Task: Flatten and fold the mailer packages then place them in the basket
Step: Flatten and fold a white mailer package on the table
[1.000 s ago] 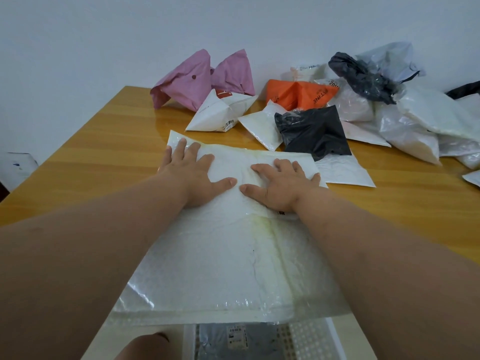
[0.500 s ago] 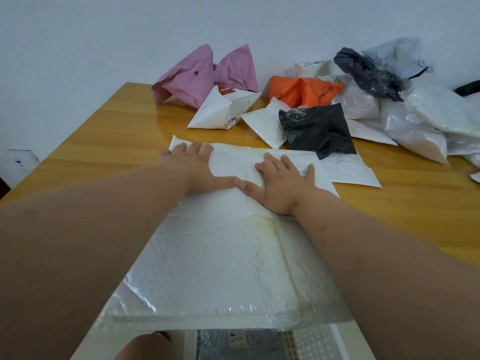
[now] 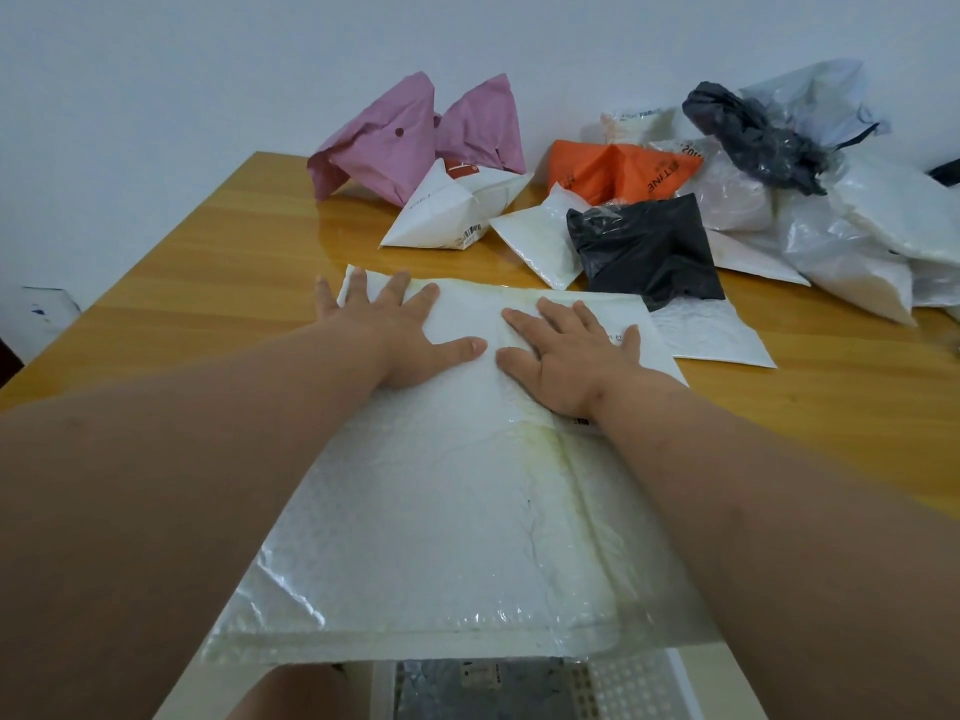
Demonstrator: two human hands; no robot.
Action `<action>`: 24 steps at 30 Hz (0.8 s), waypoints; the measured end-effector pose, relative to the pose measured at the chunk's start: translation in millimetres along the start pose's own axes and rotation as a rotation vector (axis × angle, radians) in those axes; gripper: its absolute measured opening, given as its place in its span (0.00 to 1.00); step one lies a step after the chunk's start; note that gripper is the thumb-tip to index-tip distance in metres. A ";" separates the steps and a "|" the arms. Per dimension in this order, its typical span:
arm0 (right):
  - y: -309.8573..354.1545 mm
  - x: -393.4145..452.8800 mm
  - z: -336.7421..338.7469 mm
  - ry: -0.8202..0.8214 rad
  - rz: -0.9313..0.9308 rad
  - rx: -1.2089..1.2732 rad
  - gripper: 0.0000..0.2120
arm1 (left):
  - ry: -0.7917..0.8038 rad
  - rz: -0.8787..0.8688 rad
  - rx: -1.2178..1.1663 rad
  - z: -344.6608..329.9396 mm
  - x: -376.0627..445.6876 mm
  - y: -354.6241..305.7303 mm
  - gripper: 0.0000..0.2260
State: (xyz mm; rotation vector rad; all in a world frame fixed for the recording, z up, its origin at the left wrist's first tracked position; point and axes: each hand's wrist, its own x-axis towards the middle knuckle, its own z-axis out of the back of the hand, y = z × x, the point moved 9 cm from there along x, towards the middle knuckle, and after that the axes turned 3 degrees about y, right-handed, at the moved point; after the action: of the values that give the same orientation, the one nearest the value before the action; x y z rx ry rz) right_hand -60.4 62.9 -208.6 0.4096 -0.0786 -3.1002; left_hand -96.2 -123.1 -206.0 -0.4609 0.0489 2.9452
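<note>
A large white bubble mailer (image 3: 441, 522) lies flat on the wooden table (image 3: 197, 262), its near end hanging over the table's front edge. My left hand (image 3: 400, 335) presses flat on its far left part, fingers spread and straight. Beside it, thumb almost touching thumb, my right hand (image 3: 566, 356) presses flat on the far right part. Below the table edge a white perforated basket (image 3: 639, 688) shows, with a grey mailer (image 3: 467, 691) lying in it.
Unflattened mailers crowd the table's far side: two pink ones (image 3: 415, 137), a white one (image 3: 452, 210), an orange one (image 3: 618, 171), a black one (image 3: 649, 246), and a heap of white and clear bags (image 3: 857, 231) at right. A flat white mailer (image 3: 711, 335) lies right of my hands.
Both hands slid a little farther along the white mailer toward its far edge, staying flat on it. The left hand's fingers are spread wider now.
</note>
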 end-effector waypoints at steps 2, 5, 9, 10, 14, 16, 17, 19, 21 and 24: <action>-0.1 -0.8 0.0 -0.015 -0.002 -0.007 0.29 | 0.003 0.002 -0.014 -0.4 -0.2 -0.3 0.50; 0.4 -3.0 1.3 -0.055 0.000 -0.018 0.30 | -0.006 -0.005 -0.016 0.0 -3.6 0.0 0.48; -0.2 -6.7 4.0 -0.089 -0.016 -0.064 0.31 | -0.068 -0.012 0.064 6.3 -13.5 -3.2 0.44; 0.6 -9.3 6.6 -0.109 -0.020 -0.081 0.31 | -0.082 -0.012 0.086 8.5 -18.1 -5.2 0.41; 10.4 -27.6 26.1 -0.246 -0.025 -0.173 0.28 | -0.117 -0.055 0.126 18.3 -42.5 -16.4 0.35; 11.6 -38.8 32.1 -0.280 -0.043 -0.140 0.26 | -0.158 -0.075 0.138 22.7 -56.4 -21.0 0.34; 9.4 -45.5 33.3 -0.281 -0.062 -0.106 0.26 | -0.170 -0.078 0.135 23.4 -63.1 -22.5 0.33; 2.1 -58.9 33.1 -0.257 -0.093 -0.056 0.29 | -0.147 -0.078 0.121 19.5 -74.6 -24.7 0.33; -4.9 -74.5 30.5 -0.213 -0.100 -0.015 0.32 | -0.087 -0.082 0.095 10.2 -84.7 -28.0 0.34; -10.5 -96.5 19.3 -0.087 -0.102 0.059 0.40 | -0.041 -0.089 0.050 -4.9 -97.2 -33.6 0.38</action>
State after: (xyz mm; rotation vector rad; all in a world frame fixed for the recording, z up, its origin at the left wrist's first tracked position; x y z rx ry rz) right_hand 27.7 76.2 -165.5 0.2883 -0.1558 -3.2225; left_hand 2.0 -105.0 -181.1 -0.3853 0.0936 2.8579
